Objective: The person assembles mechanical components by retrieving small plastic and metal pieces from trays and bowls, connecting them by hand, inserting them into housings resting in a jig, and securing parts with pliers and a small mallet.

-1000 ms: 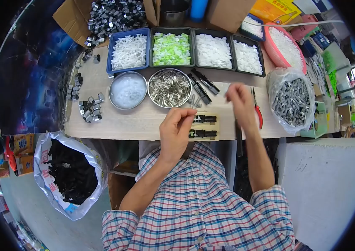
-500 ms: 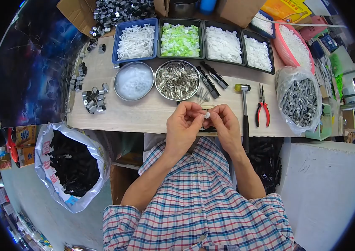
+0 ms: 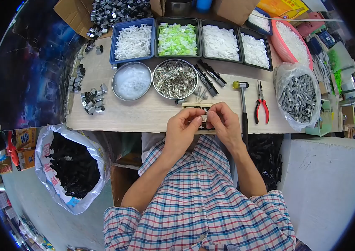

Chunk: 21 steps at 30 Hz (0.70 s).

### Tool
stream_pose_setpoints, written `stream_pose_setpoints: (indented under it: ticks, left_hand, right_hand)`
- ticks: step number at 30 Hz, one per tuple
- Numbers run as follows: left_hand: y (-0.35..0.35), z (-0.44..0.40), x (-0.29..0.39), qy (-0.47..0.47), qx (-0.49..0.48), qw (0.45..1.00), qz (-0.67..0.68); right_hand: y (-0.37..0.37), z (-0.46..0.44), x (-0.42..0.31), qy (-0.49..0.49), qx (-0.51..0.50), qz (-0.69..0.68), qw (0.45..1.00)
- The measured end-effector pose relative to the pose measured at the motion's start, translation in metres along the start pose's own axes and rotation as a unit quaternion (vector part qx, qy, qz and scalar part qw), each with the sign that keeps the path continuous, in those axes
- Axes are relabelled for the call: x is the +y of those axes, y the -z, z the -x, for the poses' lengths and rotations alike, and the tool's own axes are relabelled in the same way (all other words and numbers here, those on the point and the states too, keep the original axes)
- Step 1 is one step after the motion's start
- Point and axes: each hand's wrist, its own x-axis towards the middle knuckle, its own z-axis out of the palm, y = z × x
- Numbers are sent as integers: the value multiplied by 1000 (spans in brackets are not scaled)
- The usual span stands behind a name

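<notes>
My left hand (image 3: 184,126) is closed in a pinch on a small white plastic piece (image 3: 204,118) at the front edge of the table. Beside it, my right hand (image 3: 224,122) is also pinched at the same piece; its fingertips partly cover it. Under and behind the fingers lies a pale block-like fixture (image 3: 190,105), mostly hidden by my hands. Just beyond it are a few thin grey pins (image 3: 201,93) and a round metal dish of small metal parts (image 3: 175,79).
Trays of white parts (image 3: 134,42) and green parts (image 3: 177,39) line the back. A dish of white substance (image 3: 132,81), black tool-like parts (image 3: 206,79), a hammer (image 3: 242,102), red-handled pliers (image 3: 262,108) and a bag of grey parts (image 3: 298,98) surround the work area. A sack (image 3: 71,167) stands lower left.
The white piece has turned and is more covered by my fingers. My hands have parted slightly from the fixture, so more of it shows. The view has shifted a little.
</notes>
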Motion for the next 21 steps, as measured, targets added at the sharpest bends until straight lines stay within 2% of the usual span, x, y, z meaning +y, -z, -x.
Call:
stream_pose_setpoints:
  ticks: [2,3,5,6,12,15,16,18,21]
  left_hand:
    - [-1,2,-1,36,19,993,114]
    - [-1,3,-3,55,28,983,171]
    - [-2,6,-11,49,30,978,199]
    - [-3,7,-16,46,30,975,213]
    - [-16,16,-17,5,62,989,135]
    - [-10,21,-19,-13,80,994,-77]
    - [-4,24,-19,-98,78,974,-189]
    - [8,30,-18,-259,69,878,-398]
    - [22,32,-26,-367,13,796,-481]
  right_hand:
    - [-8,9,4,29,59,44,997]
    - [-10,11,4,87,67,77,991]
    - [-15,14,4,201,84,141,966]
    - [-19,16,6,220,101,143,960]
    - [-21,18,9,262,116,218,933]
    - [-13,21,9,245,76,221,941]
    - [-9,22,11,240,70,244,937]
    - [1,23,16,230,59,291,927]
    - [13,22,24,242,32,360,900]
